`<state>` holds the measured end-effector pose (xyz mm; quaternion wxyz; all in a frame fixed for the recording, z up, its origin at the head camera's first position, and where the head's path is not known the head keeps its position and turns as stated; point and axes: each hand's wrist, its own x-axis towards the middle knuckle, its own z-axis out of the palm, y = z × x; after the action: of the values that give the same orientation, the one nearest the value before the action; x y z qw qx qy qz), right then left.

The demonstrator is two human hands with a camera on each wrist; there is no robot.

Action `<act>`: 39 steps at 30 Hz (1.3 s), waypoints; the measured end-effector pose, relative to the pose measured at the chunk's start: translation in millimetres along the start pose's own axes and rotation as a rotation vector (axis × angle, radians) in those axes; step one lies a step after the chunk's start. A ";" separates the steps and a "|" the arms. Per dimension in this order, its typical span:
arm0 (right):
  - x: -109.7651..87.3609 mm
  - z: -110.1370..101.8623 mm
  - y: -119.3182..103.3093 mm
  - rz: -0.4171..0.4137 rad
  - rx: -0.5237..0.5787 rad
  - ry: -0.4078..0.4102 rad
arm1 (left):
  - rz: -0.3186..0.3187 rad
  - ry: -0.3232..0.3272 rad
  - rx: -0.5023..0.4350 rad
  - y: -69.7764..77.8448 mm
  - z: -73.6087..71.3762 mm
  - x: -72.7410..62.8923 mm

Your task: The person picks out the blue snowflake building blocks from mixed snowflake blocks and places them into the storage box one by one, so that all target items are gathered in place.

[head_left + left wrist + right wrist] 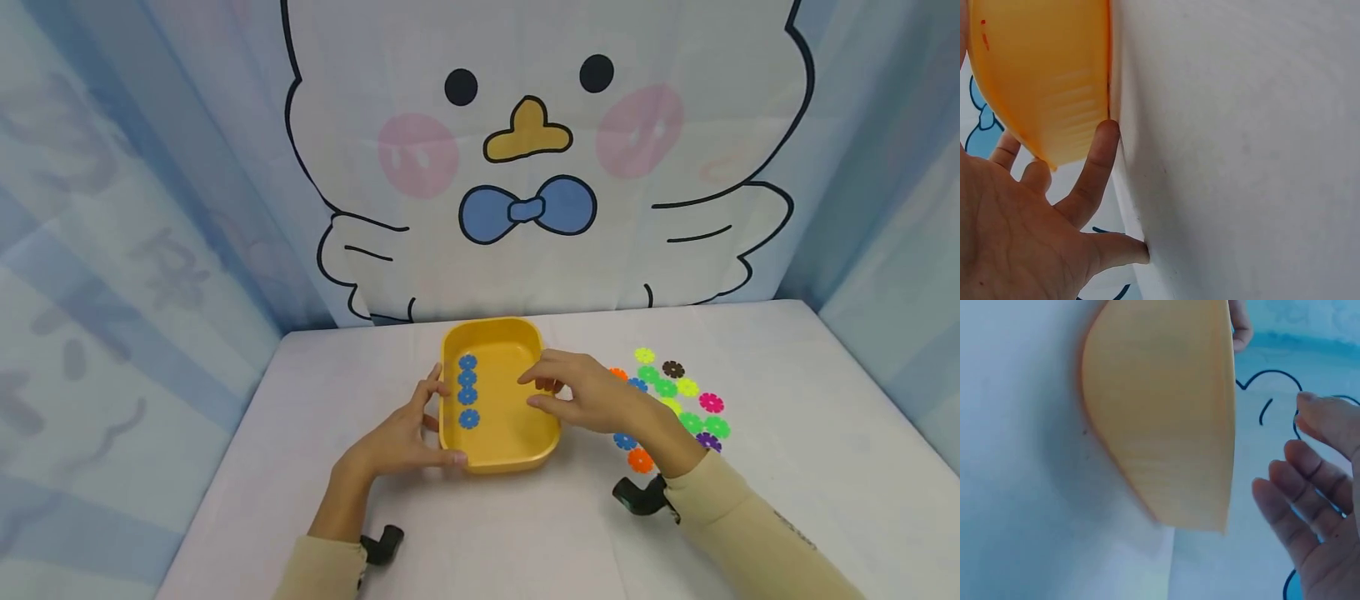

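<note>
A yellow plastic tray (513, 446) stands on the table, with several blue notched flower discs (468, 396) in a column along its left side. My left hand (401, 437) holds the tray at its near left corner, thumb on the front rim and fingers along the left side. In the left wrist view, one finger (1096, 165) presses low on the tray wall (1054, 81) and the little finger touches the table. My right hand (581, 392) hovers over the tray's right rim, fingers loosely bent. Between its thumb (1329, 419) and fingers there is nothing, as the right wrist view shows.
Loose flower discs in several colours, such as green (691, 423), pink (712, 403) and orange (641, 460), are scattered on the white table (525, 533) right of the tray, partly behind the right forearm. A curtain with a cartoon print (525, 267) hangs behind the table.
</note>
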<state>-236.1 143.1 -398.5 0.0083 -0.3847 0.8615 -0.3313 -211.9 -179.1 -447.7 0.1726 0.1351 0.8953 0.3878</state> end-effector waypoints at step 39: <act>-124.5 -50.9 41.0 0.079 -0.239 0.256 | -0.007 -0.002 0.016 1.7 1.6 -2.4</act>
<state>-189.2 275.0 -412.5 -0.1342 -0.3036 0.9032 -0.2721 -208.9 -177.8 -447.0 0.1739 0.1336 0.8987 0.3798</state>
